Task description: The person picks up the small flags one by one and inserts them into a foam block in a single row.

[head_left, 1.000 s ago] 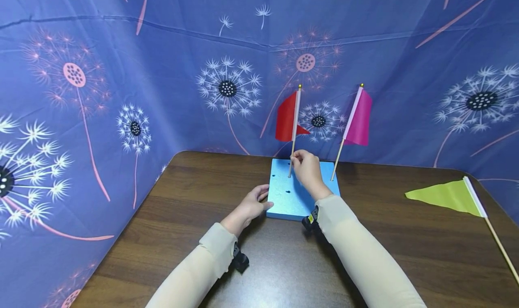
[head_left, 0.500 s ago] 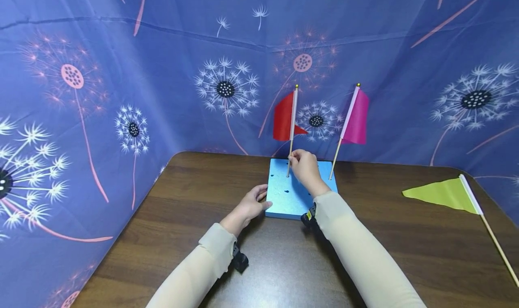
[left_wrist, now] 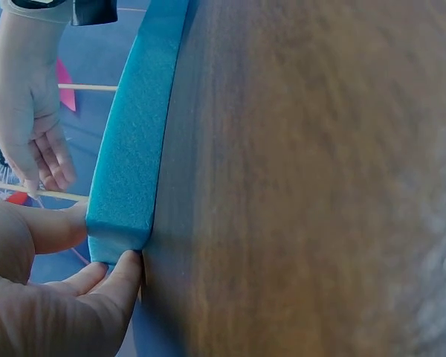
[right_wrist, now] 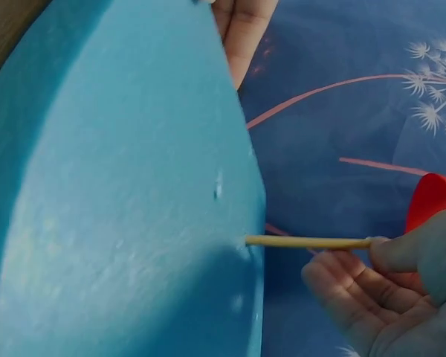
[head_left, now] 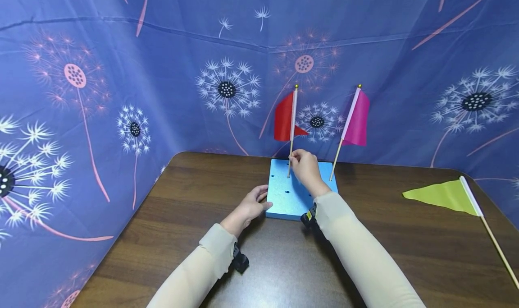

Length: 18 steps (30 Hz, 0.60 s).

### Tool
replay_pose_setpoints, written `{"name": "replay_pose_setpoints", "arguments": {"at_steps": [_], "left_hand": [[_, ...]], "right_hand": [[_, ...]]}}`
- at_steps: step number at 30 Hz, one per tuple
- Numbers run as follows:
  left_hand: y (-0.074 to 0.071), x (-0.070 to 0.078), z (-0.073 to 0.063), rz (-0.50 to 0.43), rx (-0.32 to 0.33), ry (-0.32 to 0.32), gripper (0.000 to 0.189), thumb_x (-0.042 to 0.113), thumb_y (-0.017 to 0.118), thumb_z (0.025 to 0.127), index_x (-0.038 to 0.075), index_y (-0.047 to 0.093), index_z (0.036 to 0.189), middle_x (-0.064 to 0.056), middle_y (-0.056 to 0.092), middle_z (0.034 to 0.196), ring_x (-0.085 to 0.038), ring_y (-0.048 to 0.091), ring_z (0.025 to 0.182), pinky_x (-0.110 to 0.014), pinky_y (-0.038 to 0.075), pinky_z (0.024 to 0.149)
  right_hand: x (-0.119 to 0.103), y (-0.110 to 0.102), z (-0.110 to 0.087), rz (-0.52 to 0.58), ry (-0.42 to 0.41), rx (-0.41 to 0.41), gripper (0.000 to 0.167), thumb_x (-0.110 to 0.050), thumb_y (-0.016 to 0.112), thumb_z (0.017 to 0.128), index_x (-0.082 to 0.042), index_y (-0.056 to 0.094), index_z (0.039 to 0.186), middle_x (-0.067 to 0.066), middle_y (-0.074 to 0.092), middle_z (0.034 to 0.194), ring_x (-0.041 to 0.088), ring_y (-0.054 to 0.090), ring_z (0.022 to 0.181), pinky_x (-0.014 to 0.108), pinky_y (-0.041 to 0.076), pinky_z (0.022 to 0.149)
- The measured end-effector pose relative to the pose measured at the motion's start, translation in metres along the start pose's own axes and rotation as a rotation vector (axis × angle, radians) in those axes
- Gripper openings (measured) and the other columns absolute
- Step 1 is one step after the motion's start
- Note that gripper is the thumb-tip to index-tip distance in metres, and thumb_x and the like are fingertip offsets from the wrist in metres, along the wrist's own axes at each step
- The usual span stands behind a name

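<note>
A blue foam board (head_left: pixel 284 204) with small holes lies on the table. My left hand (head_left: pixel 249 206) holds its left side, thumb at the upper edge and fingers against the side face (left_wrist: pixel 126 141). My right hand (head_left: pixel 307 168) pinches the thin wooden stick (right_wrist: pixel 308 242) of a red flag (head_left: pixel 284 118) between thumb and fingers. The stick stands nearly upright, its lower end at a hole in the board. A magenta flag (head_left: pixel 357 121) on a similar stick leans slightly right, planted near the board's right edge.
A yellow-green pennant (head_left: pixel 450 197) on a stick lies on the brown wooden table (head_left: pixel 194 186) at the far right. Behind the table hangs a blue dandelion-patterned cloth (head_left: pixel 174 82), close to the two standing flags.
Both hands keep their places on the board and the stick. The whole head view shifts slightly; otherwise nothing visibly moves.
</note>
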State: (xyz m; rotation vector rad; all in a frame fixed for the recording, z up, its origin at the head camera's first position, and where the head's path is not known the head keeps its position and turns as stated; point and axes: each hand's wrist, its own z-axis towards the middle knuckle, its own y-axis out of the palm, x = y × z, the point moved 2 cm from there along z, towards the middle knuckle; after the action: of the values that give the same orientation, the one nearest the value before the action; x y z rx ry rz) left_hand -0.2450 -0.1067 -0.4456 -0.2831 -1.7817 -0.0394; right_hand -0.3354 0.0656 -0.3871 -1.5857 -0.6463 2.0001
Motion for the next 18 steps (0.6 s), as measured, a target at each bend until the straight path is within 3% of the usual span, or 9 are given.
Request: {"name": "replay_pose_setpoints", "arguments": {"at_steps": [18], "left_hand": [[0.0012, 0.0018, -0.0017, 0.002, -0.009, 0.033, 0.056, -0.002, 0.057, 0.094, 0.0, 0.035, 0.146, -0.02, 0.038, 0.151, -0.032, 0.033, 0.142, -0.045, 0.033, 0.115]], "right_hand": [[-0.0036, 0.0012, -0.0012, -0.033, 0.039, -0.007, 0.018, -0.015, 0.054, 0.099, -0.001, 0.064, 0.104, 0.014, 0.067, 0.092, 0.024, 0.062, 0.08, 0.032, 0.05, 0.065]]}}
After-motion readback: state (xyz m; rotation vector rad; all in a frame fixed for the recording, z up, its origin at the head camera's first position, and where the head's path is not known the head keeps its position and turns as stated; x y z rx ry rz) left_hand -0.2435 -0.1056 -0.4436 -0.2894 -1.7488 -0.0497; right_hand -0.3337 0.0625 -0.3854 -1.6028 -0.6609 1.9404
